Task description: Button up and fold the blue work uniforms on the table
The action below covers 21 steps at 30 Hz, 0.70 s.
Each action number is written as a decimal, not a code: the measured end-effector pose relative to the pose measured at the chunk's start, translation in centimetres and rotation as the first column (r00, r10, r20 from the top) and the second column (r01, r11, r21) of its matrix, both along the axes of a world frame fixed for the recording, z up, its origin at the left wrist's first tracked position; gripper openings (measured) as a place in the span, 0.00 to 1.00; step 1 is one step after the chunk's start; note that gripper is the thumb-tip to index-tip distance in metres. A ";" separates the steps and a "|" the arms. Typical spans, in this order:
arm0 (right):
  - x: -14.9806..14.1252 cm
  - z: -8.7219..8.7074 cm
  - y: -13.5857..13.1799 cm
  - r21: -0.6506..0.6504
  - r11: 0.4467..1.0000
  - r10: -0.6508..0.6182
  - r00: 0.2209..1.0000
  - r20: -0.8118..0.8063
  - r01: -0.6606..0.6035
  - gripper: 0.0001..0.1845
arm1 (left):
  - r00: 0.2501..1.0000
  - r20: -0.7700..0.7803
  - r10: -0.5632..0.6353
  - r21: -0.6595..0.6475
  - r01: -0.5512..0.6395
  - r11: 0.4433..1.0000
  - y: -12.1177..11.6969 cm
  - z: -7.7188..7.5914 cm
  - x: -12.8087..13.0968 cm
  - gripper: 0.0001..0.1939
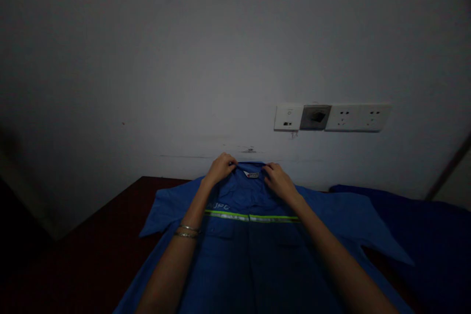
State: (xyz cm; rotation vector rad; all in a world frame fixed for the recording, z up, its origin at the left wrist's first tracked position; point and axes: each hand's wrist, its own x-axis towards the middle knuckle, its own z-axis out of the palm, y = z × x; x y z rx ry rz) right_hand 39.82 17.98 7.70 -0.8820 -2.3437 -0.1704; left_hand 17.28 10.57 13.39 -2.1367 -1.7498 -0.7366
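A blue short-sleeved work shirt [224,250] lies front side up, its collar towards the wall and its sleeves spread to both sides. A yellow-green and silver reflective stripe crosses its chest, with pale letters above it on the left. My left hand [222,167] pinches the left side of the collar. On the opposite side of the collar, my right hand [278,179] is closed with its fingertips on the edge. Between the hands a small label [252,174] shows inside the neck. Two bracelets [187,231] circle my left wrist.
Beneath the shirt is a dark red tabletop [106,230] that meets a grey wall [165,68]. Wall sockets and switch plates [333,117] sit above and right of the collar. Dark blue cloth [423,235] lies at the right.
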 end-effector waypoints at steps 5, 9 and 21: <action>0.0 -0.9 0.3 0.010 1.000 -0.007 1.000 0.000 0.007 0.20 | 1.000 0.018 -0.024 -0.015 0.024 1.000 -0.5 0.5 0.5 0.08; -0.1 -1.5 1.0 -0.040 0.999 0.027 0.981 -0.195 -0.036 0.18 | 0.998 0.040 -0.039 -0.010 0.039 0.999 -0.6 0.6 0.4 0.09; 1.3 -0.6 4.3 -0.411 0.880 -0.158 0.671 -0.725 -0.237 0.18 | 0.990 0.144 0.002 -0.027 0.001 1.000 -0.8 0.9 -0.4 0.11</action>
